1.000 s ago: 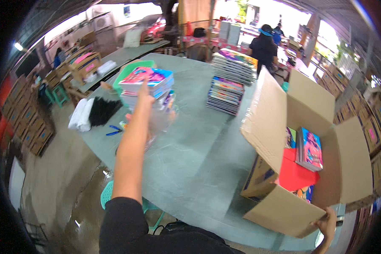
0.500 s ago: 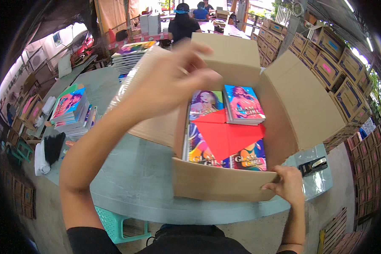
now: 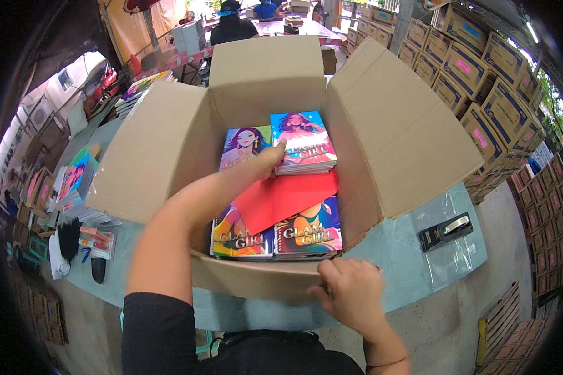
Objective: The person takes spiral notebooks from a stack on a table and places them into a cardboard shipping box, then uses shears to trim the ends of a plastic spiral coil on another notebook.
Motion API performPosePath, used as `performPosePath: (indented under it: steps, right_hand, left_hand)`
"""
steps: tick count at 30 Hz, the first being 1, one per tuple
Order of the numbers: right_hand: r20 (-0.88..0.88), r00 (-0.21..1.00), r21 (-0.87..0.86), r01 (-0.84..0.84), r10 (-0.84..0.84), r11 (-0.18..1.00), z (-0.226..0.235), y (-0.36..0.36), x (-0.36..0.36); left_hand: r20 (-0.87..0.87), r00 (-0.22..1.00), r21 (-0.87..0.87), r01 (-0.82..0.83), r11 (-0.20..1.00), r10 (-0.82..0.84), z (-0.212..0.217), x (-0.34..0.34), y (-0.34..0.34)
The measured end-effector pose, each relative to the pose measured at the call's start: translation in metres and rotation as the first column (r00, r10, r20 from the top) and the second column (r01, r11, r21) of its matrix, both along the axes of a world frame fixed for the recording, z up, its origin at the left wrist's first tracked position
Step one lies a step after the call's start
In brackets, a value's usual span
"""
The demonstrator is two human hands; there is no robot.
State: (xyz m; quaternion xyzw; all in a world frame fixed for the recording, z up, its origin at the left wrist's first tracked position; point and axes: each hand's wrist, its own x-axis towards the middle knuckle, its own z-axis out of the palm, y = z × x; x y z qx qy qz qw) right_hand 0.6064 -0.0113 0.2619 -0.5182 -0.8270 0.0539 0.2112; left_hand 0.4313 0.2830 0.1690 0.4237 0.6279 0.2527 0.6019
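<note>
An open cardboard box (image 3: 250, 278) stands on the table before me, filled with stacks of spiral notebooks with colourful illustrated covers. My left hand (image 3: 269, 159) reaches inside, its thumb on the left edge of the taller far-right notebook stack (image 3: 305, 142); its other fingers are mostly hidden. Beside that hand lies another notebook stack (image 3: 247, 140). A red sheet (image 3: 288, 199) lies loosely across the middle, partly over the two near stacks of notebooks (image 3: 309, 232). At the box's front edge, my right hand (image 3: 351, 290) grips the cardboard with curled fingers.
Box flaps (image 3: 413, 131) spread outward. A black stapler-like tool (image 3: 445, 232) lies on clear plastic to the right. More notebooks (image 3: 75, 181) and a small packet (image 3: 97, 242) sit at the left. Stacked cartons (image 3: 463, 69) rise at the right; a person (image 3: 231, 25) sits beyond the table.
My left hand has come down from above the left flap into the box, onto the far-right stack. My right hand stays at the front edge. The view has shifted, showing the box farther left.
</note>
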Motion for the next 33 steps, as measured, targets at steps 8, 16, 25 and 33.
performPosePath:
  steps: [8,16,25,33]
  right_hand:
    - [-0.026,0.997,0.022,-0.074,0.074,0.997,-0.007,0.010,0.003]
    - [-0.040,0.995,0.034,-0.091,0.092,0.995,-0.004,0.016,0.003]
    - [0.004,0.996,0.030,-0.085,0.085,0.996,-0.007,0.018,0.004]
    - [-0.005,0.997,0.052,-0.075,0.075,0.996,-0.012,0.011,0.002]
  left_hand:
    - [0.139,0.979,-0.060,-0.142,0.988,0.149,-0.022,0.002,0.018]
    - [0.163,0.964,0.002,-0.214,0.977,0.211,0.033,-0.005,0.006]
    - [0.228,0.963,-0.046,-0.138,0.989,0.145,0.029,-0.006,0.013]
    - [0.197,0.980,-0.049,0.028,0.998,-0.018,0.003,-0.002,0.012]
